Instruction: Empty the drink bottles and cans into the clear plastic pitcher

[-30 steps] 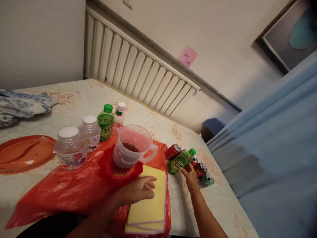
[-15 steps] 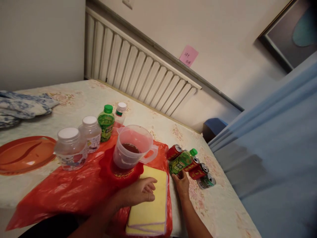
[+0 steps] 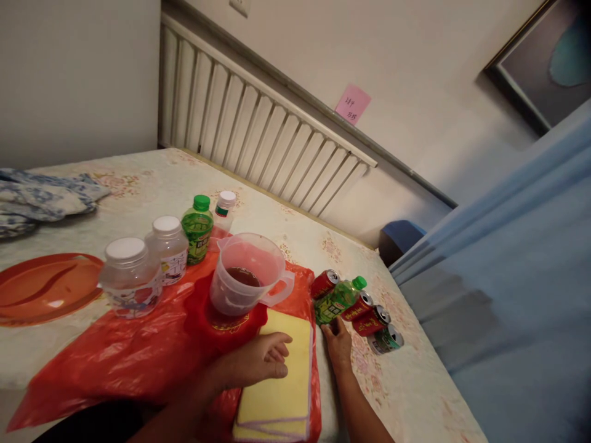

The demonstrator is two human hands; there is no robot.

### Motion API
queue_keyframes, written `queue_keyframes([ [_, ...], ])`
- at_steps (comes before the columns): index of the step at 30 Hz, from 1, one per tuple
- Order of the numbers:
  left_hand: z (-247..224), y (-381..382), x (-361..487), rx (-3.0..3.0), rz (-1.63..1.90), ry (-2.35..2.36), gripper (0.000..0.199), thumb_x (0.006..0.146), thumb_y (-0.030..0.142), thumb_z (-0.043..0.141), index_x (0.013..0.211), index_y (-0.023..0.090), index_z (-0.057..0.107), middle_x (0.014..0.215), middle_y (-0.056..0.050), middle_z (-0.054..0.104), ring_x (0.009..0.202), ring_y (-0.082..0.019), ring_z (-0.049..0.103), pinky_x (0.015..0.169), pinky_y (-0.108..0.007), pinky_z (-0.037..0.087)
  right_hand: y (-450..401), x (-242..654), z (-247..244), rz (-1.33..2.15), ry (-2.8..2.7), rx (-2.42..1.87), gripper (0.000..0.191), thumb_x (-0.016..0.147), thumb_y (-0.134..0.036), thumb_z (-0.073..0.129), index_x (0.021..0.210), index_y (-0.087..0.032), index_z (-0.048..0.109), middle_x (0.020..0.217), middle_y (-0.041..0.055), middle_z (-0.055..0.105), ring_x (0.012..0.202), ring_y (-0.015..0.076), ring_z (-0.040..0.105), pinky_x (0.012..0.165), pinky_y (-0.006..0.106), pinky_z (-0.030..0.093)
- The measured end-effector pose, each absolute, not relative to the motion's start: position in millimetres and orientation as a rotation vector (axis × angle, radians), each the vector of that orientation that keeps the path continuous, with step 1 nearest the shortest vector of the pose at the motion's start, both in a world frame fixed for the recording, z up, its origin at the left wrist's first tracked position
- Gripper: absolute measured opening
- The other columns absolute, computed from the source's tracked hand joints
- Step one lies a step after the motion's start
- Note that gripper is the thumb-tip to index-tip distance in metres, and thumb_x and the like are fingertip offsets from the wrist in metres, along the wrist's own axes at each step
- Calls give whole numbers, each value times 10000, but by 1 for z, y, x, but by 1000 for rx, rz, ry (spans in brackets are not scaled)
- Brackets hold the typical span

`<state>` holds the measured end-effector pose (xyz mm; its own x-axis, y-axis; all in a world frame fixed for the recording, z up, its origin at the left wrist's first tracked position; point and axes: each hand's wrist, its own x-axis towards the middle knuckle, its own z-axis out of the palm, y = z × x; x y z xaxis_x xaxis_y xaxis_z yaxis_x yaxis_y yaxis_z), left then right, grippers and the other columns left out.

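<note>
My right hand has its thumb and fingers at the base of a green plastic bottle with a green cap, gripping it among the cans. Beside this bottle are red drink cans and a green-and-silver can. Above the folded yellow cloth hovers my left hand, fingers loosely bent, thumb apart, nothing in it. A clear measuring jug holding dark liquid sits on a red scalloped dish, just beyond the left hand.
Two clear jars with white lids, another green bottle and a white-capped clear bottle stand at left. A red plastic bag lies under several things. An orange tray is far left; a radiator lines the wall.
Almost nothing differs. The view has shifted very slightly; both hands keep their places, the right still at the bottle's base.
</note>
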<state>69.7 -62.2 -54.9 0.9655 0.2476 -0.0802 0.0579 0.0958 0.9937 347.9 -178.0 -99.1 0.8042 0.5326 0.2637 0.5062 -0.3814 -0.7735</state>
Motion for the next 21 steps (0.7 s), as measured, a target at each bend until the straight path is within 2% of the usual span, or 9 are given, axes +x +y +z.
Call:
queue_keyframes([
  [5,-61,-62,71,1463,164,234,642,717,320,655,1310,152,476,1149,-100,597,1041,-225,570,943,-394,458,-177,347,-101,33,-768,-2035,459,636,-409,618,1008,-145,671,897,90,732,812,253,642,732,321,490],
  [13,-61,-62,70,1459,161,252,644,722,322,660,1314,151,474,1156,-98,603,1054,-228,573,962,-395,455,-175,346,-100,-6,-729,-2030,543,622,-416,637,1068,-107,658,892,117,726,787,260,647,722,331,500],
  [21,-65,-62,70,1454,169,250,641,736,326,660,1320,141,471,1157,-99,600,1063,-228,571,966,-386,455,-172,348,-103,31,-743,-1996,573,629,-406,622,1118,-109,650,976,135,735,889,280,671,775,339,514],
])
